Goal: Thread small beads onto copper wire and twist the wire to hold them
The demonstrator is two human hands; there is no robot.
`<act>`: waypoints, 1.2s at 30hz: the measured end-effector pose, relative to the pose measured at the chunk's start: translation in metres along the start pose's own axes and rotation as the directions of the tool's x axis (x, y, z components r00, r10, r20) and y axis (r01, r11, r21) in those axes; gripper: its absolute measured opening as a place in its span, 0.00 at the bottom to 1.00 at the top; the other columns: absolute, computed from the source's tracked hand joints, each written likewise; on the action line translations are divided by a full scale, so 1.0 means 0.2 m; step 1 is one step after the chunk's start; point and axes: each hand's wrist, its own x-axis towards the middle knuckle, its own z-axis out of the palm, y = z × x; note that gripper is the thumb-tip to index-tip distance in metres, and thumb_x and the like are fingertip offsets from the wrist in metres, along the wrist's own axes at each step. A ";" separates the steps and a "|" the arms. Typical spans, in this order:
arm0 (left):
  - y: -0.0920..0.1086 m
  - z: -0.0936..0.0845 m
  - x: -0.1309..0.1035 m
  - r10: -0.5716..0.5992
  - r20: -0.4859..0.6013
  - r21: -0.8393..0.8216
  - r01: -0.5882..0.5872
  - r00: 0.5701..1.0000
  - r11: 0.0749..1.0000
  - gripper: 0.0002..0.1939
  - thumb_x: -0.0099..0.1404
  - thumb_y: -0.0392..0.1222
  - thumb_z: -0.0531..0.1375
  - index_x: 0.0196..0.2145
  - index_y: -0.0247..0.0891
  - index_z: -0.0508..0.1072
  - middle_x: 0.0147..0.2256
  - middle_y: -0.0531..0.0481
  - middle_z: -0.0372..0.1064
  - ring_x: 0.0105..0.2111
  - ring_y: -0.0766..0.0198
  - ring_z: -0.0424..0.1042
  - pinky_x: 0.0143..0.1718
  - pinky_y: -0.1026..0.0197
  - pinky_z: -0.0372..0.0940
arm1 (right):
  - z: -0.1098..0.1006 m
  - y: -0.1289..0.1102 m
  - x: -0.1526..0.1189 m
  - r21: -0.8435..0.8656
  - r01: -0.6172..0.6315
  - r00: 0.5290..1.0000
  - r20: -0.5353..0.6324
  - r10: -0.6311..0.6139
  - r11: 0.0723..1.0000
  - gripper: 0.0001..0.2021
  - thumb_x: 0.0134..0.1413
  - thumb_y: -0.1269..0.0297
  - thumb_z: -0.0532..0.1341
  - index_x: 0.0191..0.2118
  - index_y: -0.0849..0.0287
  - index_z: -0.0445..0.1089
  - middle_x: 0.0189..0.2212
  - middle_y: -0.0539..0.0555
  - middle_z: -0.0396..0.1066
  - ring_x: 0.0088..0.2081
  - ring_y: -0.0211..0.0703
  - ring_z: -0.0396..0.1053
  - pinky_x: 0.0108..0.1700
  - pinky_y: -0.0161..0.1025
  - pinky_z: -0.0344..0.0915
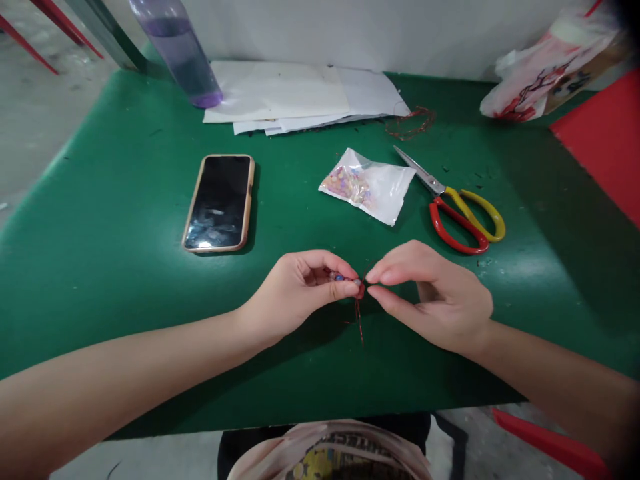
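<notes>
Between the thumb and fingers of my left hand (pixel 295 290) is a small string of beads (pixel 340 277), blue, pinkish and clear. Dark red thread (pixel 359 320) hangs from it over the green tabletop. My fingers cover part of the beads. Just to the right, the thumb and index fingertip of my right hand (pixel 433 293) point at the end of the beads with a small gap between them. I see nothing held in that gap, though fine thread could be too thin to make out. A clear-and-white packet of colourful beads (pixel 350 187) lies beyond my hands.
Scissors (pixel 463 213) with red and yellow handles lie right of the packet. A phone (pixel 219 203) rests at left. Behind are papers (pixel 300 93), a purple bottle (pixel 183 60), a tangle of red thread (pixel 413 123) and a plastic-wrapped cup (pixel 545 67).
</notes>
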 end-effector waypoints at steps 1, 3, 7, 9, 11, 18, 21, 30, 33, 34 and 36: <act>-0.01 0.00 0.00 0.008 -0.005 -0.013 -0.009 1.000 1.000 0.04 0.53 0.33 0.65 0.28 0.35 0.74 0.27 0.55 0.74 0.30 0.71 0.73 0.35 0.70 0.67 | 0.00 -0.01 -0.01 -0.008 0.002 0.999 -0.032 -0.002 1.000 0.13 0.45 0.79 0.61 0.35 0.55 0.65 0.31 0.49 0.71 0.33 0.37 0.70 0.34 0.37 0.70; -0.02 0.00 0.00 0.016 -0.014 -0.039 -0.017 1.000 0.999 0.04 0.53 0.34 0.65 0.29 0.35 0.74 0.27 0.54 0.74 0.30 0.70 0.73 0.36 0.69 0.67 | 0.01 -0.02 -0.03 -0.038 -0.048 0.998 -0.052 0.046 0.998 0.11 0.45 0.79 0.60 0.34 0.56 0.65 0.28 0.48 0.70 0.28 0.35 0.70 0.28 0.34 0.68; -0.02 -0.01 0.00 0.013 -0.021 -0.064 -0.015 1.000 0.998 0.04 0.53 0.35 0.65 0.30 0.36 0.75 0.28 0.54 0.75 0.31 0.69 0.73 0.37 0.67 0.67 | 0.04 0.01 -0.05 0.023 -0.263 0.965 0.007 0.263 0.965 0.11 0.50 0.73 0.59 0.40 0.55 0.63 0.31 0.48 0.71 0.29 0.34 0.71 0.29 0.31 0.71; -0.02 -0.01 0.00 -0.001 -0.024 -0.060 -0.001 1.000 0.998 0.05 0.53 0.35 0.65 0.30 0.35 0.75 0.28 0.53 0.75 0.30 0.68 0.73 0.37 0.65 0.67 | 0.05 0.03 -0.04 0.063 -0.295 0.955 0.006 0.295 0.953 0.14 0.53 0.72 0.57 0.46 0.55 0.61 0.36 0.50 0.71 0.35 0.37 0.72 0.37 0.35 0.72; -0.02 -0.01 0.00 -0.013 -0.024 -0.063 0.012 1.000 0.998 0.05 0.53 0.35 0.65 0.30 0.35 0.74 0.28 0.52 0.75 0.30 0.67 0.74 0.37 0.64 0.67 | 0.04 0.05 -0.03 0.001 -0.274 0.962 0.011 0.274 0.962 0.15 0.55 0.71 0.55 0.48 0.54 0.62 0.39 0.52 0.71 0.41 0.38 0.71 0.43 0.38 0.70; -0.01 -0.01 0.00 -0.030 0.042 -0.075 0.033 0.999 0.997 0.04 0.54 0.33 0.65 0.29 0.34 0.73 0.26 0.53 0.74 0.28 0.69 0.73 0.34 0.66 0.67 | 0.02 0.09 0.02 -0.261 -0.028 0.995 0.082 0.051 0.965 0.15 0.55 0.74 0.56 0.47 0.55 0.67 0.43 0.52 0.71 0.49 0.41 0.66 0.53 0.46 0.63; 0.00 -0.01 0.00 -0.039 0.068 -0.055 0.043 0.997 0.998 0.04 0.54 0.33 0.64 0.29 0.33 0.73 0.26 0.53 0.74 0.28 0.69 0.73 0.35 0.66 0.67 | 0.00 0.12 0.04 -0.300 0.087 0.995 0.063 -0.071 0.950 0.13 0.52 0.74 0.59 0.43 0.55 0.69 0.38 0.51 0.74 0.47 0.42 0.67 0.50 0.45 0.66; 0.01 -0.01 0.00 -0.081 0.100 0.007 0.080 0.992 0.997 0.04 0.55 0.35 0.64 0.29 0.33 0.73 0.26 0.53 0.75 0.29 0.71 0.73 0.36 0.68 0.67 | -0.03 0.18 0.03 -0.353 0.161 0.987 0.053 -0.152 0.922 0.10 0.50 0.72 0.62 0.38 0.51 0.70 0.36 0.48 0.75 0.47 0.44 0.68 0.53 0.50 0.63; 0.01 -0.01 0.00 -0.094 0.090 0.023 0.092 0.992 0.996 0.05 0.54 0.36 0.65 0.29 0.33 0.73 0.26 0.52 0.75 0.29 0.69 0.73 0.36 0.65 0.67 | -0.04 0.20 0.04 -0.384 0.185 0.983 0.061 -0.176 0.905 0.10 0.49 0.71 0.63 0.37 0.50 0.71 0.34 0.46 0.75 0.44 0.42 0.70 0.53 0.50 0.62; 0.01 -0.01 0.00 -0.094 0.087 0.029 0.092 0.992 0.995 0.05 0.54 0.36 0.64 0.29 0.33 0.73 0.26 0.52 0.75 0.29 0.68 0.73 0.37 0.64 0.67 | -0.04 0.21 0.04 -0.395 0.188 0.982 0.063 -0.178 0.899 0.09 0.49 0.70 0.63 0.37 0.50 0.71 0.33 0.46 0.75 0.44 0.42 0.70 0.53 0.50 0.62; 0.01 -0.01 0.00 -0.093 0.083 0.038 0.090 0.992 0.995 0.05 0.54 0.36 0.64 0.29 0.33 0.73 0.26 0.51 0.75 0.29 0.67 0.74 0.37 0.63 0.67 | -0.06 0.22 0.05 -0.424 0.184 0.983 0.065 -0.173 0.887 0.08 0.49 0.70 0.63 0.36 0.48 0.71 0.32 0.45 0.75 0.43 0.43 0.71 0.53 0.50 0.61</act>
